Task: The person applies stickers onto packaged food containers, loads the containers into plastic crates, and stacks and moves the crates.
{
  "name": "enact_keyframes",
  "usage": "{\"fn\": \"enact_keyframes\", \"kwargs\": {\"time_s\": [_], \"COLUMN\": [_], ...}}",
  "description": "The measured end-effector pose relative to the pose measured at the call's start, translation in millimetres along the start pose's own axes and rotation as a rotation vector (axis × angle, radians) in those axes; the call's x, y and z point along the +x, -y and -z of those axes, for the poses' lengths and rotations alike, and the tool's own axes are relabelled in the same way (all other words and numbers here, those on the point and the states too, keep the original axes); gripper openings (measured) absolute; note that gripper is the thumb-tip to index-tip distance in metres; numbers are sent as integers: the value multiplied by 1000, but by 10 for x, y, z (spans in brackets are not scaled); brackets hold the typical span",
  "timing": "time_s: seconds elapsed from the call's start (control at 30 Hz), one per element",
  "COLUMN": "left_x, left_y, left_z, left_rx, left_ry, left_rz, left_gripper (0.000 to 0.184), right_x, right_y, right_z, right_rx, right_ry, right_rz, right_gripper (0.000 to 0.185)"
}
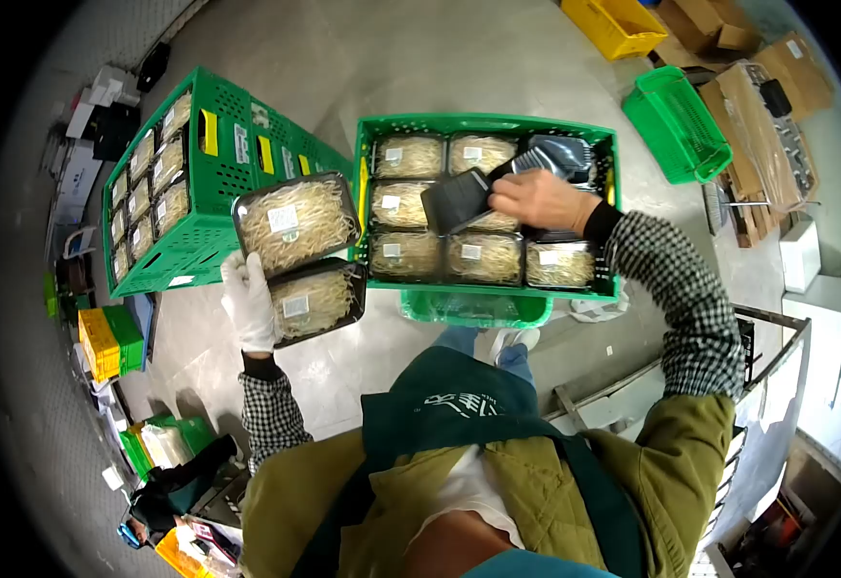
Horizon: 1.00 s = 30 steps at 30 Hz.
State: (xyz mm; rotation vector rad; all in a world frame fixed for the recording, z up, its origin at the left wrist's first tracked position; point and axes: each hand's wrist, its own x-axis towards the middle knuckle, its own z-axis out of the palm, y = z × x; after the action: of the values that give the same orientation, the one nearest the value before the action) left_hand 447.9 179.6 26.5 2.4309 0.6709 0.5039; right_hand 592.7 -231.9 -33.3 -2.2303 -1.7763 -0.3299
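Note:
My left hand (249,303), in a white glove, holds two black trays of pale stringy food, an upper one (295,223) and a lower one (313,301), left of an open green crate (488,122). Film and a white label cover each tray. Over that crate, my bare right hand (543,199) grips a small black tray (456,201), tilted. Several wrapped trays (479,256) sit in rows inside. Another dark tray (560,154) lies at the crate's upper right, partly behind my right hand.
Stacked green crates (276,135) with packed trays stand at the left. A green basket (502,308) is under the near edge. An empty green basket (676,125) and yellow crate (613,27) lie upper right. Another person (184,486) is lower left. A metal frame (777,332) stands right.

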Motion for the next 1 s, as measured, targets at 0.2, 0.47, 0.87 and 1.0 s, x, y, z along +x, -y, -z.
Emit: {"fn": "enact_keyframes", "kwargs": {"time_s": [0.2,0.47,0.87,1.0], "left_x": [-112,-451,-409,-768], "left_y": [330,-678,-808,-1030], "left_z": [-151,-1099,-1851,-1960], "left_rx": [-59,-428,-615,-761], "left_ry": [190,805,815,763], "left_rz": [0,-240,-302,-601], "left_gripper": [19,27,38,34], "right_x": [-791,131,-953,-386], "right_y": [-606,282,1273,1269], "right_z": [-874,-132,-362,-581], "right_rx": [-211,1286,410,562], "right_ry": [249,212,-41,-156], "right_rz": [-420,-749,-938,-934], "right_gripper": [19,77,100,93]}}
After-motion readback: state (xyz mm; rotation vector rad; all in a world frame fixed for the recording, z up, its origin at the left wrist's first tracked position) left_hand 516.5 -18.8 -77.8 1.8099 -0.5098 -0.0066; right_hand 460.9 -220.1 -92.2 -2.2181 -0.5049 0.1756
